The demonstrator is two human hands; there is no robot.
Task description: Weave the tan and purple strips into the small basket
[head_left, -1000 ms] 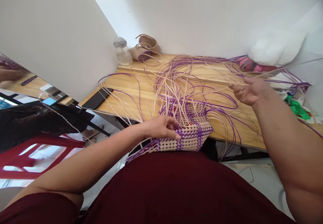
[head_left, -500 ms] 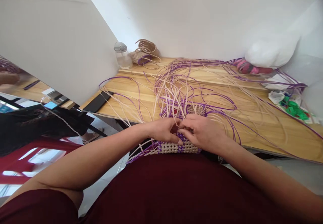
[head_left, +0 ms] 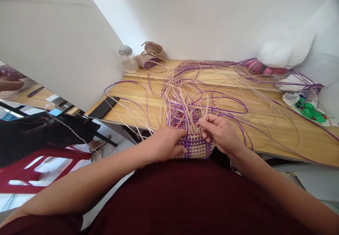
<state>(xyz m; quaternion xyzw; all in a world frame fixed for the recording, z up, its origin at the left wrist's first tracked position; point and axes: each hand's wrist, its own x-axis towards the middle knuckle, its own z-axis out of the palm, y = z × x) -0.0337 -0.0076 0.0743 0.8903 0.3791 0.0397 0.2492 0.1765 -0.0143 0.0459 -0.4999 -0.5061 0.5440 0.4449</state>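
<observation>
A beige and purple woven piece (head_left: pixel 198 148) rests at the table's front edge against the body, with many loose beige and purple strands (head_left: pixel 182 76) spreading from it over the table. My left hand (head_left: pixel 168 142) is wrapped on the left side of the woven piece, thumb and fingers gripping it. Above its right side, my right hand (head_left: pixel 221 131) pinches a pale strand between thumb and forefinger, the other fingers curled. The strand's end sticks up past the fingertips.
On the wooden table (head_left: pixel 132 113) lies a black phone (head_left: pixel 103 107) at left. Behind are a clear bottle (head_left: pixel 129 61) and a small woven basket (head_left: pixel 147 60). Green material (head_left: pixel 309 111) and a white bag (head_left: pixel 284 53) are at right. A red stool (head_left: pixel 47 157) stands lower left.
My hands have moved apart; the right has shifted right and slightly up with a pale strand, the left slightly left and down. More of the woven piece shows between them.
</observation>
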